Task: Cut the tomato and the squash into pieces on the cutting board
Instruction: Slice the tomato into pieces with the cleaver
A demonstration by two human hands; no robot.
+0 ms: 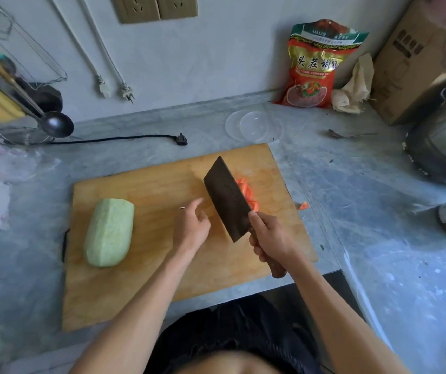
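A wooden cutting board [146, 279] lies on the grey counter [351, 190], a little turned. The right hand [272, 236] grips the wooden handle of a dark cleaver [226, 198], fingers curled around it. The blade is tilted, with its flat side facing left, and it stands over the right part of the board. Just behind the blade, on its right side, lie the tomato pieces [247, 195], red-orange and partly hidden by the blade. One small tomato piece [303, 205] lies off the board on the counter, just beside the right edge.

The left hand [192, 225] is in the middle of the board, just left of the blade. Its fingers are relaxed and slightly spread, and it holds nothing. I cannot tell if the fingertips touch the board or the blade.

The squash [109, 232] is peeled, pale green, and lies whole on the left part of the board, well apart from both hands. It is to the left of the left hand.

Far on the counter, beyond the board, there is a clear plastic lid [253, 125], a metal spoon [351, 134] and a red food bag [315, 66] leaning on the wall. A black power cord [124, 138] lies far left of the board, near a ladle [54, 125]. A cardboard box [416, 60] stands at the far right.
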